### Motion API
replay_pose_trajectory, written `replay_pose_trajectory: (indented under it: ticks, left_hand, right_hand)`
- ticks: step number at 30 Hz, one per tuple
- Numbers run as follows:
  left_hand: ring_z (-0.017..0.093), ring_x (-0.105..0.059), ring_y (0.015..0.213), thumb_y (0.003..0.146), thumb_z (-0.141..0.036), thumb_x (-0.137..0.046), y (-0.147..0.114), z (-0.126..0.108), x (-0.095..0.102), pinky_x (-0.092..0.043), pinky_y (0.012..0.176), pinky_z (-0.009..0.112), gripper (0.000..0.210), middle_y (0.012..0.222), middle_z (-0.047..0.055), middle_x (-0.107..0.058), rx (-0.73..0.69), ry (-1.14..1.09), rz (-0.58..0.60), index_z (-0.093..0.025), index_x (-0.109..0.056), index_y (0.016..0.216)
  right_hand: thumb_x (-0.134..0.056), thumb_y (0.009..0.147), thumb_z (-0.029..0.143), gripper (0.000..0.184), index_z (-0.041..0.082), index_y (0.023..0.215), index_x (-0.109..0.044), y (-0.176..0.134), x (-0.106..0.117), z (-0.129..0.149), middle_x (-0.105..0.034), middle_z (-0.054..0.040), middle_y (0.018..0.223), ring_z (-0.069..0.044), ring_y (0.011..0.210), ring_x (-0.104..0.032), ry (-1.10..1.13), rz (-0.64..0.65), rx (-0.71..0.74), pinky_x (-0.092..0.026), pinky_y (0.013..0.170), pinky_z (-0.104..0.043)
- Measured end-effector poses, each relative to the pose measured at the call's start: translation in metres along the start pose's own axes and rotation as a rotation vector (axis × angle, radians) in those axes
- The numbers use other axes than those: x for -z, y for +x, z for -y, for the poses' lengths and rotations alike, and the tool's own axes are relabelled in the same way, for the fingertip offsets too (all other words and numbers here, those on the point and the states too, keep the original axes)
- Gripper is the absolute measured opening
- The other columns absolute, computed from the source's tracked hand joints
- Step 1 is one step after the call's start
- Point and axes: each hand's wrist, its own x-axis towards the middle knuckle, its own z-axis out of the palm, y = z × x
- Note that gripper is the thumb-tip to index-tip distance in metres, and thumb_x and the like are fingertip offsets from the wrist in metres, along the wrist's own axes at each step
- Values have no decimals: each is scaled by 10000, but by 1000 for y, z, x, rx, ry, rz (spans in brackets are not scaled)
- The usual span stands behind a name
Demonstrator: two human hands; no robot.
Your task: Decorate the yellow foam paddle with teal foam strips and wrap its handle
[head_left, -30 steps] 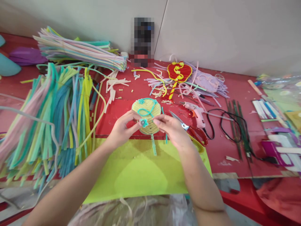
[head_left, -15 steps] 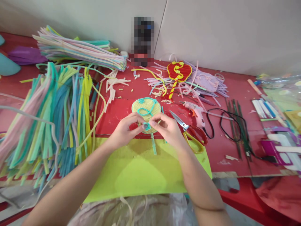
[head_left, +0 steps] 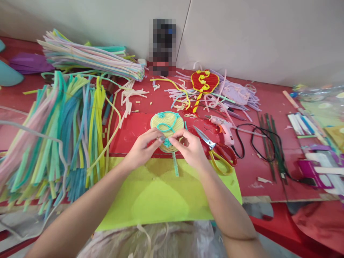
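A round pale-yellow pipe-cleaner fan (head_left: 176,134) with a mint-green handle (head_left: 175,165) lies in front of me. A turquoise loop (head_left: 165,124) and small turquoise flowers decorate its face. My left hand (head_left: 147,146) is at the fan's lower left, thumb and forefinger pinched around a small greyish bit I cannot make out. Close to it, my right hand (head_left: 189,145) pinches at the edge of the lower turquoise flower (head_left: 167,142). What lies between those right fingertips is hidden.
Scissors (head_left: 208,139) and a pink glue gun (head_left: 224,129) with a black cord lie to the right. Bundles of coloured pipe cleaners (head_left: 72,132) fill the left side. A red and yellow fan (head_left: 205,82) lies farther back. A yellow-green sheet (head_left: 161,200) covers the front edge.
My left fingertips have shifted slightly up and left, away from the lower flower, uncovering more of it. The right fingertips have moved slightly up and left too.
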Motion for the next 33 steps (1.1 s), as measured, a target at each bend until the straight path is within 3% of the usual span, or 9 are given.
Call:
replay_pose_trajectory:
  ticks: [4, 15, 19, 23, 29, 33]
  left_hand:
    - [142, -533, 792, 901, -342, -410, 0, 0, 1, -442, 742, 280, 260, 828, 53, -579, 27, -34, -4, -162, -580, 823]
    - [125, -557, 768, 831, -320, -545, 0, 0, 0, -450, 727, 261, 165, 812, 30, -596, 5, 17, 15, -169, -607, 802]
    - [129, -553, 784, 828, -304, -556, 0, 2, 1, -451, 742, 270, 142, 829, 35, -592, -7, 6, -4, -173, -611, 827]
    - [135, -551, 797, 828, -275, -560, -1, 3, 2, -449, 757, 286, 110, 834, 38, -593, -26, 9, -72, -176, -609, 827]
    - [138, -545, 778, 819, -264, -578, -1, 4, -3, -456, 719, 290, 87, 810, 34, -593, -46, 18, -281, -183, -610, 813]
    - [132, -546, 789, 825, -247, -569, -2, 3, -10, -456, 729, 288, 73, 818, 29, -587, -48, 10, -318, -181, -600, 816]
  right_hand:
    - [-561, 811, 413, 211, 206, 772, -563, 0, -1, 0, -606, 3, 767, -121, 670, -519, 14, -14, -3, -378, 613, -259]
    - [-586, 799, 405, 207, 201, 764, -569, -1, -3, 0, -592, 13, 738, -112, 651, -507, 20, -29, -8, -383, 614, -243]
    - [-531, 835, 416, 233, 199, 808, -611, 0, -2, -1, -629, -11, 811, -129, 737, -546, 39, -43, 15, -401, 653, -239]
    - [-462, 859, 462, 324, 198, 870, -648, 2, -1, -4, -646, -29, 839, -136, 755, -561, 137, -90, -83, -410, 641, -239]
    - [-631, 734, 470, 273, 204, 790, -655, -1, -14, -3, -604, 8, 708, -99, 601, -505, 444, -30, -251, -383, 524, -218]
    - [-712, 676, 384, 216, 202, 768, -640, -4, -24, -2, -578, 33, 671, -63, 516, -454, 563, -82, -270, -358, 473, -201]
